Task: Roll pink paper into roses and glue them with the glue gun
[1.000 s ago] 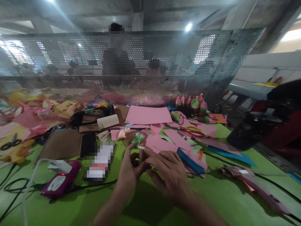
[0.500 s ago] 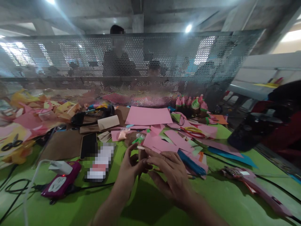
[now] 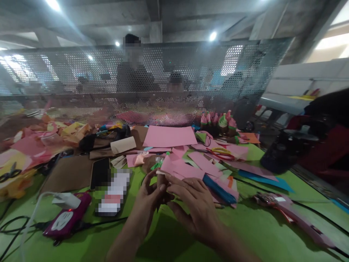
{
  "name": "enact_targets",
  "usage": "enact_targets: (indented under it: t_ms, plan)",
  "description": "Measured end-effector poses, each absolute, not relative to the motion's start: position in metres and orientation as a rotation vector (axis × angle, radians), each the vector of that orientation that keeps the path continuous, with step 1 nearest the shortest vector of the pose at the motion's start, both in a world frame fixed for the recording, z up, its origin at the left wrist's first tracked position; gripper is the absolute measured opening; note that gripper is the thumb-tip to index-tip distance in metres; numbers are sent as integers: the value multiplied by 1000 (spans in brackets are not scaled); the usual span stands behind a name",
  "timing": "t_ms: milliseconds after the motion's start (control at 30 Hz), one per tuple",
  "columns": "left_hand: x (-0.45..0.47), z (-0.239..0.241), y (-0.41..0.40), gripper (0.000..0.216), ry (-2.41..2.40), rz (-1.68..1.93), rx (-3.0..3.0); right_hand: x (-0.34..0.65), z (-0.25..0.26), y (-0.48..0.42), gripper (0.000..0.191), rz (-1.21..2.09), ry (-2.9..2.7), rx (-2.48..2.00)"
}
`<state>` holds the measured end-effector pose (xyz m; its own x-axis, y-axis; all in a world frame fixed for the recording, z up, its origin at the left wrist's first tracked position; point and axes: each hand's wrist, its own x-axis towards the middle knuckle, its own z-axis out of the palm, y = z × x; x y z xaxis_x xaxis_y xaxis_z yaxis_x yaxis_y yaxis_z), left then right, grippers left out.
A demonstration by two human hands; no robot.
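Note:
Upright between my hands is a small brown cone [image 3: 161,179] with a pale strip along its top rim. The fingers and thumb of my left hand [image 3: 148,194] are closed around it. My right hand [image 3: 192,202] lies against its right side; the index fingertip touches near the rim, while the other fingers are stretched out and the thumb is apart. The lower part of the cone is mostly hidden by fingers. Just behind it are a clear bag with green bits [image 3: 158,163] and pink sheets [image 3: 181,168].
A purple power strip [image 3: 68,217] with a white plug and phones [image 3: 100,174] lie left. A pink glue gun [image 3: 296,218] and its cord lie right. Behind are scissors [image 3: 220,153], a pink sheet [image 3: 169,136], finished-looking cones [image 3: 223,123] and a perforated screen [image 3: 89,80].
The view has shifted slightly, so the table's things sit a little further left. My left hand keeps the cone, and my right fingers remain at its rim.

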<state>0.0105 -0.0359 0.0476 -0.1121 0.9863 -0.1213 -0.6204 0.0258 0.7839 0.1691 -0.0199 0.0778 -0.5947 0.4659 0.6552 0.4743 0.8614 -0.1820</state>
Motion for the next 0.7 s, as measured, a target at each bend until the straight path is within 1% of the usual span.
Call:
enact_targets:
  t_ms: [100, 233, 333, 400, 467, 567, 700]
  plan:
    - [9, 42, -36, 69, 816, 1493, 543, 168, 75, -20, 19, 0, -2280, -679]
    - [5, 33, -35, 60, 792, 1476, 500, 170, 72, -19, 22, 60, -2254, -678]
    - [2, 32, -33, 46, 762, 1439, 534, 177, 75, -16, 25, 108, -2116, -673]
    - [2, 34, -33, 35, 747, 1424, 541, 182, 78, -13, 24, 153, -2001, -692]
    - [1, 37, -34, 30, 747, 1419, 495, 187, 82, -9, 22, 196, -1915, -706]
    - [0, 37, -34, 34, 764, 1380, 459, 191, 86, -6, 18, 243, -1859, -715]
    - [-3, 29, -29, 46, 878, 1368, 685, 192, 90, -7, 18, 262, -1842, -709]
